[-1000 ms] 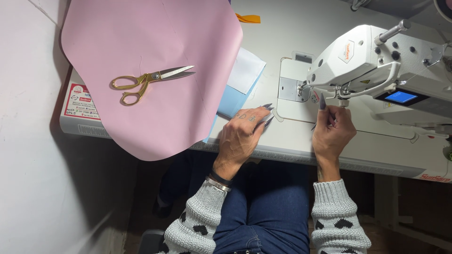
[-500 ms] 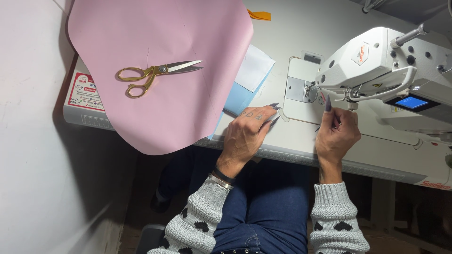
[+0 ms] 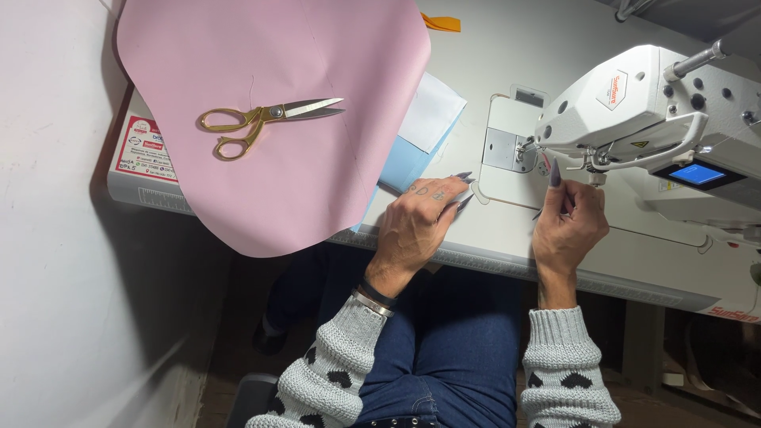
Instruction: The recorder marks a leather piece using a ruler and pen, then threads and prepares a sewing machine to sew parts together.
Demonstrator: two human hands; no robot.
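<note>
My left hand lies flat on the white sewing table, palm down and holding nothing. Its fingertips rest just right of a light blue piece and a white piece of material. My right hand is raised under the head of the white sewing machine, close to the needle area. Its fingers are pinched on a thin dark tool whose tip shows at the left of the hand.
A large pink sheet covers the left of the table and hangs over the front edge, with gold-handled scissors lying on it. A small orange scrap is at the back. A white wall stands on the left.
The view has drifted a little, so everything sits slightly further right and lower. Both hands stay almost where they were, the right one still at the needle area.
</note>
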